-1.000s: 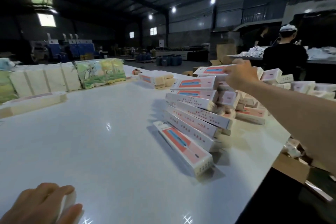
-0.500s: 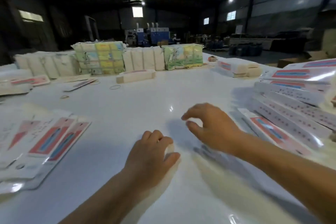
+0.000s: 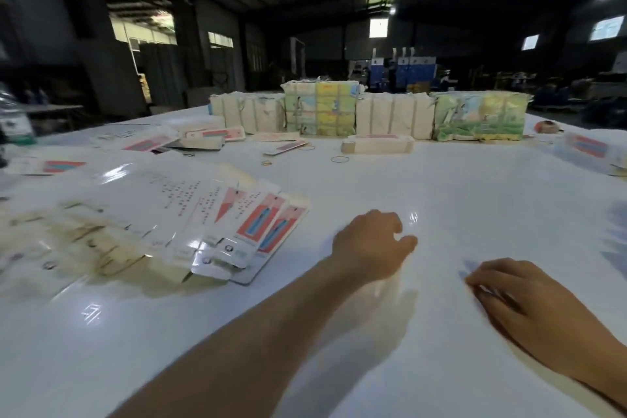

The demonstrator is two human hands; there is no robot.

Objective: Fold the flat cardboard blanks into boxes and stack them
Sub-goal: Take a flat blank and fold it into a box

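You were in a dim warehouse hall, at a broad white tabletop [image 3: 441,200] that filled the head view.

Your gaze had swung away from the stack of finished boxes, which had been on your right a second earlier and was now almost out of the picture. Only the blurred folded box [image 3: 587,149] at the far right edge showed, well beyond your right hand [image 3: 529,305]. That hand, which had been up at the stack, was back down low over the tabletop with its fingers loosely curled and nothing in them.

Your left hand [image 3: 369,244] lay just beside it, further out, also loosely curled. I could not tell whether anything small sat under its palm.

The fanned pile of flat blanks [image 3: 217,224] now lay to the left of your left hand, near but not touching. Beyond both hands, well apart, stood wrapped bundles [image 3: 369,110] and a single folded box [image 3: 376,144], with rubber bands [image 3: 340,159] loose in front of it.

By my reading, one box had just been stacked and the cycle was restarting. The next blank had yet to be taken, so a reach left was likely due.
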